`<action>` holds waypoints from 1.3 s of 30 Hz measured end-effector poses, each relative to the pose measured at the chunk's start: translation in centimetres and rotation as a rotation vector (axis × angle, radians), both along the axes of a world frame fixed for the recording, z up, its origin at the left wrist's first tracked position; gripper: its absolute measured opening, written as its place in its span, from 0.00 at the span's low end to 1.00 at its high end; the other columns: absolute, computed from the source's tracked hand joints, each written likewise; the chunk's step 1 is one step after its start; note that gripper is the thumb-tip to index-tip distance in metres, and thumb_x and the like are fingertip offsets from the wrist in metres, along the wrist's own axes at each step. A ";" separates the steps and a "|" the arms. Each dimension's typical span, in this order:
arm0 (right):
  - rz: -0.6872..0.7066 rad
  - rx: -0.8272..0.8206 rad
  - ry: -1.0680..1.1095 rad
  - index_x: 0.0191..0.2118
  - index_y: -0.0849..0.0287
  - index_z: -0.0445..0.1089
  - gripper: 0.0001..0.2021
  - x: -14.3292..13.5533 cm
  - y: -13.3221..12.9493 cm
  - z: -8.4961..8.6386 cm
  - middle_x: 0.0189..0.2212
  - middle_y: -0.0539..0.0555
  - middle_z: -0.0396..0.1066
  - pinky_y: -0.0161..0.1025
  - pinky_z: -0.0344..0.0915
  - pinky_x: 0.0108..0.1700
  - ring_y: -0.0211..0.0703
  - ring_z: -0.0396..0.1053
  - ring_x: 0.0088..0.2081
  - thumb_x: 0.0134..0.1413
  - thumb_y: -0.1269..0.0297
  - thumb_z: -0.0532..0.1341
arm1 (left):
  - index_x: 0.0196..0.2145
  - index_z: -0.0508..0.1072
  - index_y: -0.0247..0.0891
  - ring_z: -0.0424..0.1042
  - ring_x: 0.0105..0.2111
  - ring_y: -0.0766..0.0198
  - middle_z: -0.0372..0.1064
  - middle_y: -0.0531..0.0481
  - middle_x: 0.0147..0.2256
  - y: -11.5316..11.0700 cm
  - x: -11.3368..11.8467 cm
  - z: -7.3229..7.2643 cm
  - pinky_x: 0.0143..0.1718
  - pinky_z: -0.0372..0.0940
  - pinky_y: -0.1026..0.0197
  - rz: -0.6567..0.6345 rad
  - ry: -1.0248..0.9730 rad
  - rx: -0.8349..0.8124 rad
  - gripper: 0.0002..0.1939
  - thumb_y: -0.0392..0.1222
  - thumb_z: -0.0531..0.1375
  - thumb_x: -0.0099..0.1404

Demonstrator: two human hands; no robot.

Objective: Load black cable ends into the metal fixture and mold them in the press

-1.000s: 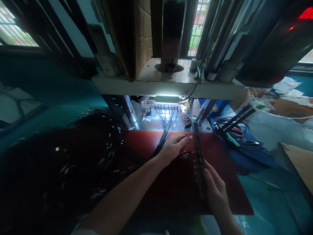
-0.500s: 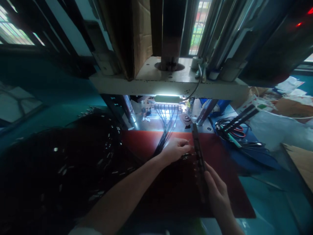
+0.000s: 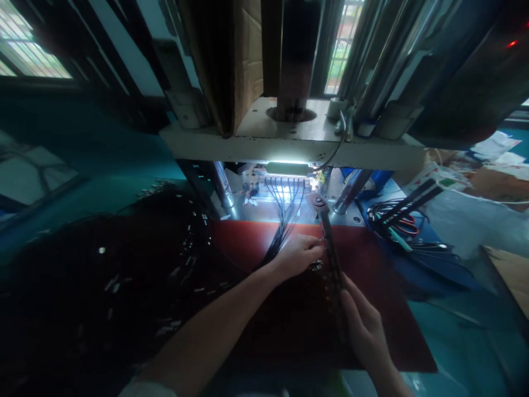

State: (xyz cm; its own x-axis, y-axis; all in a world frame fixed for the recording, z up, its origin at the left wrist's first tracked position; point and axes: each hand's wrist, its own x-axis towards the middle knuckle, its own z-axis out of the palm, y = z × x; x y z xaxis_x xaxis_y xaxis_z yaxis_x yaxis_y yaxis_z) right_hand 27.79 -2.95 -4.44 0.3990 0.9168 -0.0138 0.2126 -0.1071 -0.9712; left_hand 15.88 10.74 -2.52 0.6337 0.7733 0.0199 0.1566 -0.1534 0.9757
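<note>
We are pinching a small metal-tipped cable end (image 3: 320, 240) with our left hand (image 3: 298, 255), fingertips closed on it, right against the upper part of a long dark slotted bar (image 3: 333, 270). Our right hand (image 3: 363, 325) is gripping the lower end of that bar, fingers curled around it, thumb lying along its side. The bar is running lengthwise away from us, tilted slightly, its far tip reaching toward a round metal part (image 3: 317, 200) at the machine base.

Both hands are working over a red mat (image 3: 384, 286) lying on the teal surface (image 3: 463, 353). More metal cable tips are sitting just beside the bar, near our left fingertips; too small to count. A bundle of black cables (image 3: 285, 220) is running from behind our left hand up to a row of connectors (image 3: 285, 182) under a lit strip lamp (image 3: 287, 168). A big dark heap of cables (image 3: 103, 275) with shiny tips is filling the left side, touching the mat edge.

Above, we are seeing the pale press plate (image 3: 289, 138) with steel columns (image 3: 223, 184). To the right, well apart from our hands, red-handled scissors (image 3: 403, 223) and loose wires are lying on a blue sheet (image 3: 433, 259).
</note>
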 end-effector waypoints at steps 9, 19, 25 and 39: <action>-0.100 -0.041 0.202 0.53 0.62 0.63 0.29 -0.3 -0.2 0.4 0.17 0.47 0.65 0.28 0.52 0.11 0.30 0.53 0.12 0.48 0.49 0.59 | 0.24 0.67 0.35 0.60 0.23 0.71 0.62 0.56 0.21 0.2 -0.6 0.3 0.25 0.55 0.67 0.267 -0.236 -0.116 0.07 0.43 0.57 0.52; -0.065 -0.064 0.186 0.52 0.61 0.65 0.29 0.1 -0.3 0.3 0.17 0.48 0.66 0.27 0.53 0.11 0.30 0.53 0.12 0.47 0.47 0.60 | 0.19 0.68 0.34 0.57 0.21 0.70 0.59 0.56 0.17 0.5 0.0 0.9 0.24 0.52 0.66 0.154 -0.092 -0.237 0.09 0.43 0.57 0.47; 0.010 -0.026 0.047 0.52 0.56 0.66 0.25 0.3 -0.2 0.0 0.14 0.46 0.63 0.31 0.56 0.11 0.34 0.55 0.11 0.51 0.49 0.57 | 0.17 0.66 0.34 0.55 0.20 0.71 0.56 0.58 0.16 0.8 0.4 1.2 0.23 0.50 0.66 0.148 -0.078 -0.202 0.08 0.41 0.57 0.46; 0.191 -0.147 -0.318 0.50 0.57 0.62 0.23 4.2 -0.6 -0.4 0.24 0.53 0.71 0.36 0.64 0.23 0.47 0.70 0.27 0.51 0.51 0.56 | 0.16 0.64 0.38 0.65 0.26 0.59 0.61 0.48 0.20 1.2 3.5 -1.3 0.34 0.60 0.59 0.072 0.348 0.410 0.10 0.34 0.54 0.53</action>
